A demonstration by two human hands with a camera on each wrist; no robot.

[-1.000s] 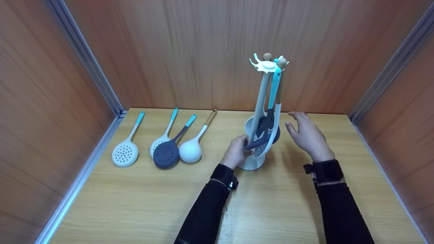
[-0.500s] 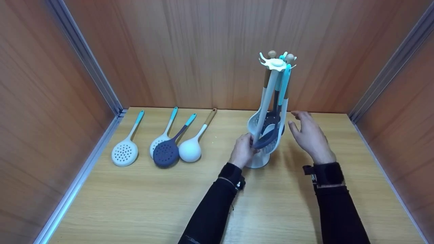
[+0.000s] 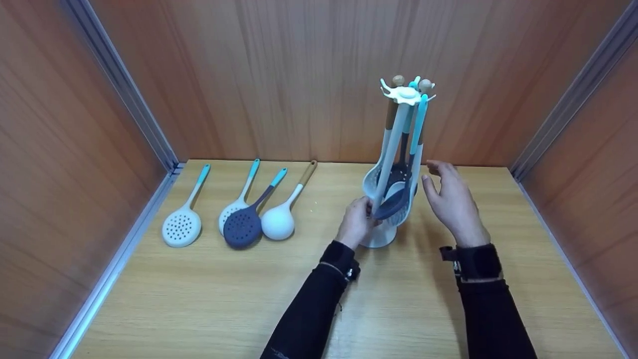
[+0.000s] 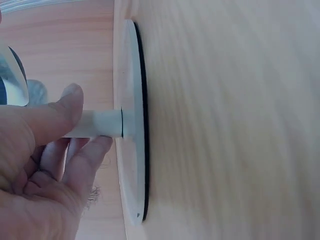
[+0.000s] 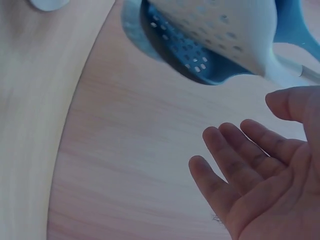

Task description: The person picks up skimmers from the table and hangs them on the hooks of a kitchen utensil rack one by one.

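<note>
Two hands flank the white upright utensil stand with a hooked crown (image 3: 390, 159), which sits on the pale wooden tabletop (image 3: 398, 309). Your left hand (image 3: 356, 222), at eight o'clock of it, grips its pole (image 4: 102, 123) just above the round base (image 4: 140, 170), thumb and fingers curled in; your right hand (image 3: 454, 202), at three o'clock, holds nothing, fingers loosely spread near the hanging white perforated utensil (image 5: 240, 32). Steadiness likely rests on that low hold: keep the base flat, and mind the dark blue ladle with turquoise handle (image 3: 392, 205) at your left hand's two o'clock, which could swing.
</note>
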